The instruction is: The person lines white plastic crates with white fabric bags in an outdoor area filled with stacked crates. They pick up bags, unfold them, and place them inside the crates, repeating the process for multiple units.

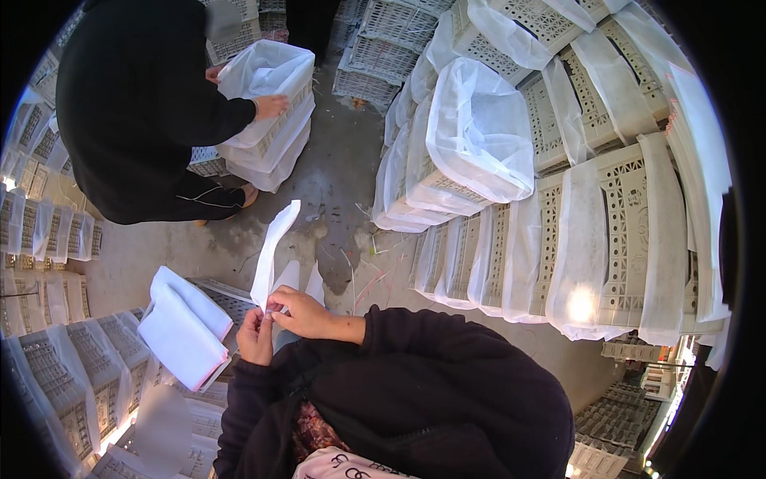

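Observation:
Both of my hands pinch one end of a narrow folded strip of thin white fabric [274,254], which stands up and leans to the right. My left hand [255,336] grips its bottom edge with thumb and fingers. Right beside it, my right hand [304,312] holds the same end, fingertips nearly touching those of the left. To the left of my hands a pile of folded white fabric sheets [185,332] with pink-red edges rests on a plastic crate. A grey crate edge [224,291] shows behind that pile.
A co-worker in black [137,114] bends over a stack of fabric-lined crates [266,129] ahead on the left. Another lined stack [479,138] stands ahead on the right. Tall rows of draped plastic crates [625,233] line the right side. Loose straps litter the concrete floor [341,239].

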